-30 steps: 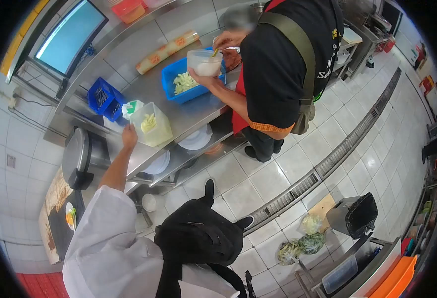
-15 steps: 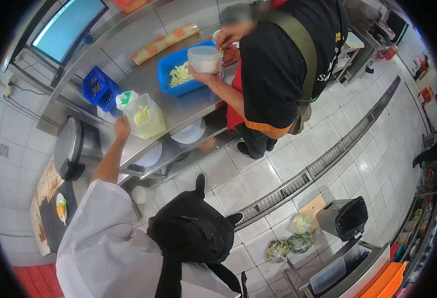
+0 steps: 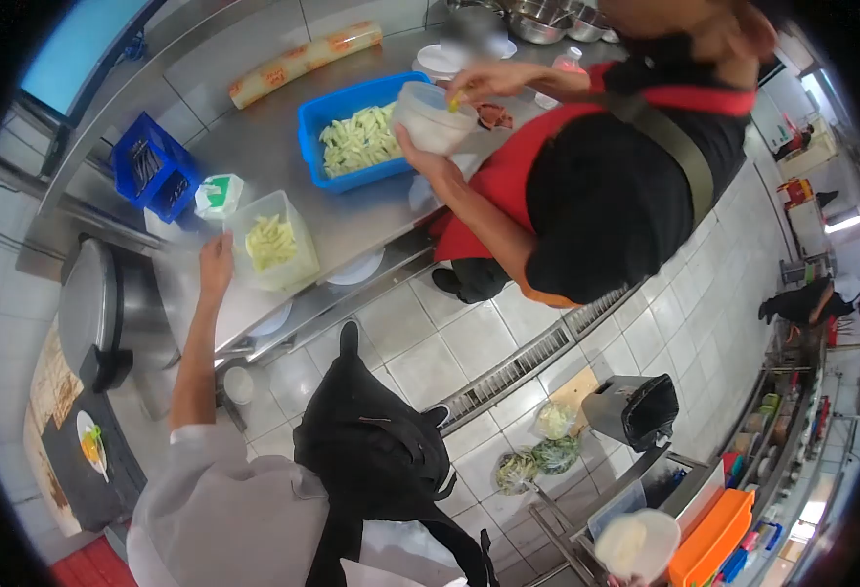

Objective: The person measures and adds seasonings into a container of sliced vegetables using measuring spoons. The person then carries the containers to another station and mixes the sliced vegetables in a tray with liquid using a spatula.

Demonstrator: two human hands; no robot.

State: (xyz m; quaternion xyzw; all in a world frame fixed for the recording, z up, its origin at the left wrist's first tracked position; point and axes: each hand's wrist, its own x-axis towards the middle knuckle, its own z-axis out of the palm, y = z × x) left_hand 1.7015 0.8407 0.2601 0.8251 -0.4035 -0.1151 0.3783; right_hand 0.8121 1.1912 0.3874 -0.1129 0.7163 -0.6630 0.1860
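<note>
Currently, left hand (image 3: 216,262) pinches the edge of the translucent tub (image 3: 303,256) of pale cut pieces, on tabletop (image 3: 273,166). Right hand (image 3: 627,581) barely shows at bottom edge; can't tell its grip.

No readable text; orange marks on the roll (image 3: 307,65) and green on the packet (image 3: 219,197) illegible

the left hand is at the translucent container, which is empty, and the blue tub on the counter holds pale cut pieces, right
Not quite: the translucent container isn't empty. The head view shows pale cut pieces inside it. The left hand is at it, and the blue tub does hold such pieces.
</note>
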